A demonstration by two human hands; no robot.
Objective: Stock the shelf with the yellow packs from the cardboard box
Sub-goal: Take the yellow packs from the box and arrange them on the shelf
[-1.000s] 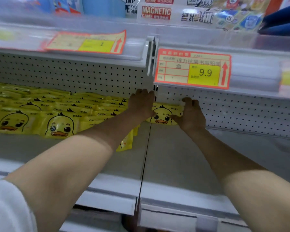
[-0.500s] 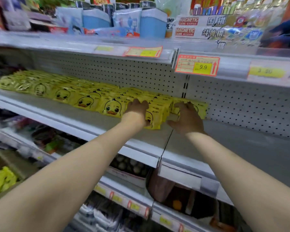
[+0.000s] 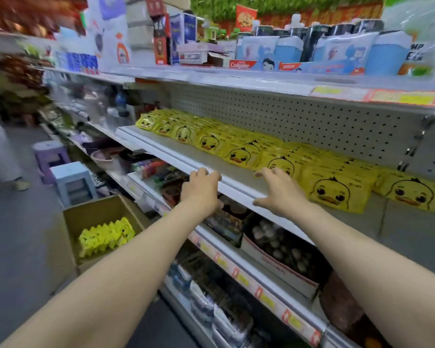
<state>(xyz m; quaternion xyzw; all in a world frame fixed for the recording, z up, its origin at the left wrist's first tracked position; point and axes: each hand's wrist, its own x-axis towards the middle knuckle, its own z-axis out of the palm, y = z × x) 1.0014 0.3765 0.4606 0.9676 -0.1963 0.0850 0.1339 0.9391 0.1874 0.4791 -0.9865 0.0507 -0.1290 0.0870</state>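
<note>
- The shelf [image 3: 186,152] ran past both hands, with a bare strip of board between its front lip and the packs, widest beyond the left hand.
- The yellow packs [image 3: 239,153] stood in one row at the back of the shelf, eight duck faces in front, the nearest just beyond the right hand's fingertips.
- One cardboard box [image 3: 86,217] sat open on the floor, below and left of the left hand, with more yellow packs inside.
- Two stools, purple [image 3: 48,151] and blue [image 3: 70,177], stood beyond the box.
- The left hand [image 3: 201,189] reached palm down, fingers loosely curled at the lip, holding nothing.
- The right hand [image 3: 279,192] hung palm down over the lip, fingers relaxed and spread, holding nothing.
</note>
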